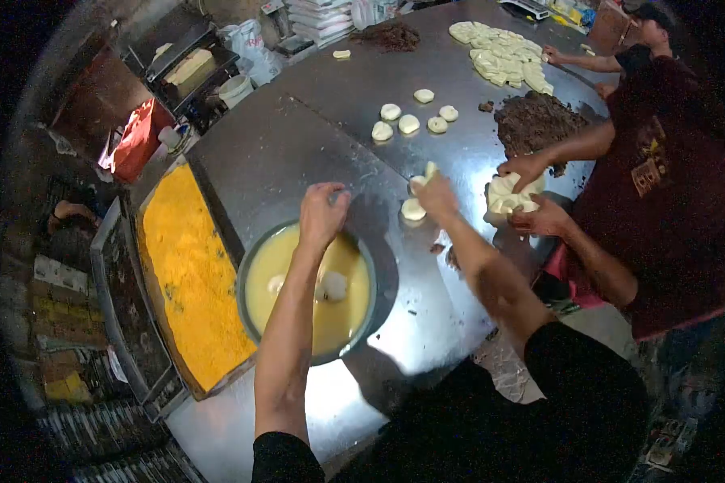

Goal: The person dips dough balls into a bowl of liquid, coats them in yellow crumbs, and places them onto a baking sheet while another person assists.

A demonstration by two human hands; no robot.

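My left hand (324,216) is raised over a round basin (245,318) of yellow liquid, fingers loosely curled, with nothing visible in it. Two pale dough balls (331,286) sit in the liquid, one partly hidden by my left forearm. To the right of the basin, my right hand (437,200) is slightly blurred, its fingers closed on a pale dough ball (431,170). Beside that hand, another flat round dough ball (413,209) lies on the metal table.
A tray of orange-yellow crumbs (189,274) stands left of the basin. Several dough balls (408,124) lie farther back on the table (298,153). At right, a co-worker's hands (540,216) press dough (507,193) near a dark brown mound (536,125). More dough pieces (499,52) lie behind.
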